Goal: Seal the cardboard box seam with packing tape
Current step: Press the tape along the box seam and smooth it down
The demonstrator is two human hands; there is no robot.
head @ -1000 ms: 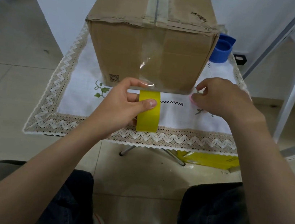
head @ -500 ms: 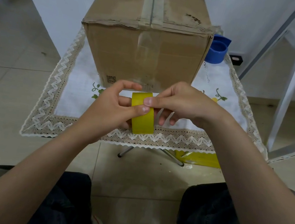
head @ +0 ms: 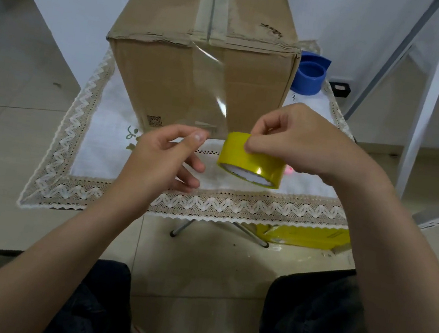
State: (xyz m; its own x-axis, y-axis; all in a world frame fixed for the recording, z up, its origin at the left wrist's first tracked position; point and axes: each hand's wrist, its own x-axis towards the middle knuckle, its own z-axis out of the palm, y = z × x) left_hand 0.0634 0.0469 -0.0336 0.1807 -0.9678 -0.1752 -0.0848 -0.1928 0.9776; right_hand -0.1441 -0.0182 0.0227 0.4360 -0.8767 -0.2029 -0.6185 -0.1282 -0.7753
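Head view: right hand grips yellow packing-tape roll; left hand pinches clear tape strip hanging down brown cardboard box; next, sever it.

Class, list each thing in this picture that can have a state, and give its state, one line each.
Box: closed, upright on the table, top seam taped.
Tape strip: stuck at the box's top edge, lower end free, off the front face.
Tape roll: lifted, tilted, held by the right hand.
Left hand: pinching the strip's free end.
Right hand: gripping the roll.
Blue cup: upright behind the box, contents unseen.
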